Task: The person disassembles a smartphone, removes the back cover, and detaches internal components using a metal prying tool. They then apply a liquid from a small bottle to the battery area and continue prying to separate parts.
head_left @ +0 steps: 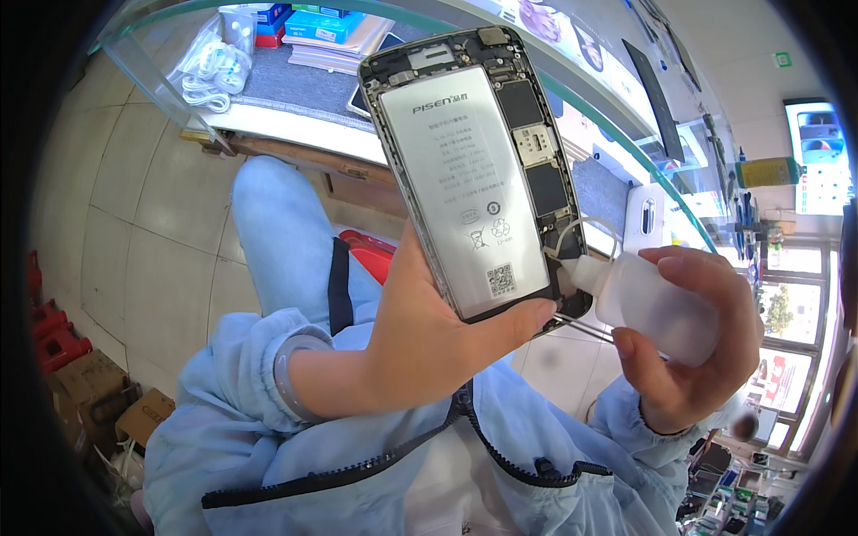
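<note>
My left hand [429, 330] is closed around the lower left corner of an opened smartphone [547, 188], its thumb lying across the bottom edge. The phone's back cover is off, so a large silver-white battery [465, 179] and dark circuit board parts along the right side show. In my right hand [740, 330] is a translucent white squeeze bottle [657, 308], tilted toward the phone. Its thin bent nozzle tube loops over the phone's lower right edge. A pair of metal tweezers [585, 329] also sticks out from my right fingers, its tips near the phone's bottom right corner and partly hidden.
Beyond the phone stands a glass-edged counter with a grey mat [268, 85]. On it are bagged white cables [217, 67], papers [344, 45] and a blue box [322, 27]. Cardboard boxes [94, 375] and red objects [55, 335] sit on the floor at left.
</note>
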Tool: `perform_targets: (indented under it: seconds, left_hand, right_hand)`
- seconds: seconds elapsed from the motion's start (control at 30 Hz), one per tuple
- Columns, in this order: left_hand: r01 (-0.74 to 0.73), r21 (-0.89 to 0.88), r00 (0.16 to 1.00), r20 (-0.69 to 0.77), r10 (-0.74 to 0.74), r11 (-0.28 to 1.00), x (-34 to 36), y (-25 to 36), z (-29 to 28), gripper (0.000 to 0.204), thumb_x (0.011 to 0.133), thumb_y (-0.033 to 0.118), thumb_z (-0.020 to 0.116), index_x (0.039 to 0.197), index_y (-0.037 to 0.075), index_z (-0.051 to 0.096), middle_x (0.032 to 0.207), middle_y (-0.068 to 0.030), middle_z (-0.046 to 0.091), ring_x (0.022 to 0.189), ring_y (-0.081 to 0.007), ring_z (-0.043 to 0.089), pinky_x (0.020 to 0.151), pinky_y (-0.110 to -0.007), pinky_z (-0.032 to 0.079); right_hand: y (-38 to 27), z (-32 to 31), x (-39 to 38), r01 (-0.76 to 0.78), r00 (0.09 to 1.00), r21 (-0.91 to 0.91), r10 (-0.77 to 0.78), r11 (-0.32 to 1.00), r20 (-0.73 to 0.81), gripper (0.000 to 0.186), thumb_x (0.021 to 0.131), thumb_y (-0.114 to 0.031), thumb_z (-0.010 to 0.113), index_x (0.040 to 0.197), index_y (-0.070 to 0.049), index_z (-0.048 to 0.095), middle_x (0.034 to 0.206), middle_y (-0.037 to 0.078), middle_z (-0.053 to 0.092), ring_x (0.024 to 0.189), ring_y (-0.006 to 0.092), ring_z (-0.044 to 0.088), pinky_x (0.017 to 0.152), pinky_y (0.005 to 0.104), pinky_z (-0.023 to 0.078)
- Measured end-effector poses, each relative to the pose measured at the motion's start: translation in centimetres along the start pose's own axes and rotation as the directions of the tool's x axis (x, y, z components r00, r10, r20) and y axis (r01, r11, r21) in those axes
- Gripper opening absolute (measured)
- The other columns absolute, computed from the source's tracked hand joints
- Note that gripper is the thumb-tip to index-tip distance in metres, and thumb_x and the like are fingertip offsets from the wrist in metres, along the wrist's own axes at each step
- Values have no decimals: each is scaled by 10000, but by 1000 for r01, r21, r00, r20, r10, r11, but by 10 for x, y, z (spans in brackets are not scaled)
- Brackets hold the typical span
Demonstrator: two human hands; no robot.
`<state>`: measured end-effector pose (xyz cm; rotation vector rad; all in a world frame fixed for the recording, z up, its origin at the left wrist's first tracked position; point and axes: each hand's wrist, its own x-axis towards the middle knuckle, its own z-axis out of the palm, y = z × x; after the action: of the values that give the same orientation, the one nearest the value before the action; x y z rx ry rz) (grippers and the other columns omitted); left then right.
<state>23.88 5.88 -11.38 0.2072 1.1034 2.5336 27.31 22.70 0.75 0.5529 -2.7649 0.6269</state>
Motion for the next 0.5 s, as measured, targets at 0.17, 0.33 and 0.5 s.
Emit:
perform_targets:
  seconds: [0.17, 0.33, 0.5]
  left_hand:
    - [-27, 77, 998, 54, 23, 997, -5, 0, 1, 612, 721, -58, 716, 1238, 2, 395, 1121, -98, 586, 1023, -158, 591, 840, -304, 506]
    - [-69, 99, 992, 110, 58, 993, -7, -3, 1, 646, 725, -70, 711, 1273, 7, 379, 1145, -96, 583, 1033, -162, 590, 850, -300, 499]
    - [26, 96, 991, 131, -39, 995, -9, -3, 7, 693, 720, -68, 717, 1303, 8, 350, 1178, -102, 563, 1052, -163, 579, 866, -302, 491]
  right_hand:
    - [8, 1, -18, -17, 999, 26, 17, 1000, -30, 480, 643, -163, 775, 1006, 51, 546, 869, 182, 644, 782, 251, 659, 673, 305, 514]
    - [20, 0, -30, -239, 969, 188, 223, 953, 102, 439, 643, -139, 828, 947, 27, 558, 792, 144, 651, 699, 214, 668, 626, 277, 516]
    - [33, 0, -48, -423, 880, 663, 456, 617, 137, 484, 671, -169, 792, 1002, 40, 508, 837, 130, 639, 715, 177, 640, 646, 253, 490]
